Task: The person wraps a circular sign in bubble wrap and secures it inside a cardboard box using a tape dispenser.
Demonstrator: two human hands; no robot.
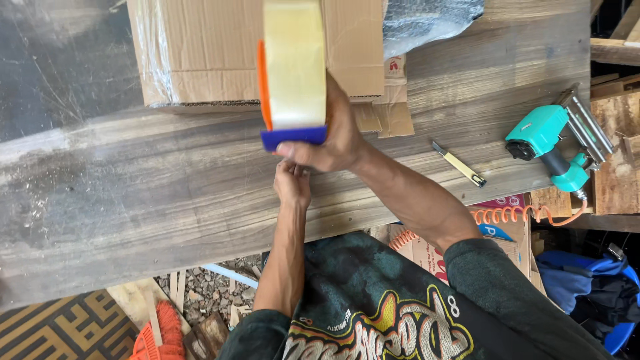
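Observation:
My right hand (pixel 337 137) grips a tape dispenser (pixel 293 67) with a wide roll of clear tape, an orange side plate and a blue front edge. It holds the dispenser upright over the wooden table (pixel 133 180), just in front of a cardboard box (pixel 207 50). My left hand (pixel 293 183) is curled closed directly below the right hand, at the dispenser's blue edge. I cannot see whether anything is pinched in its fingers.
A small yellow utility knife (pixel 460 165) lies on the table to the right. A teal air nail gun (pixel 553 143) with an orange coiled hose (pixel 513 215) rests at the right edge. Silver bubble wrap (pixel 427 20) sits behind the box. Cardboard scraps and a blue bag (pixel 587 287) lie below.

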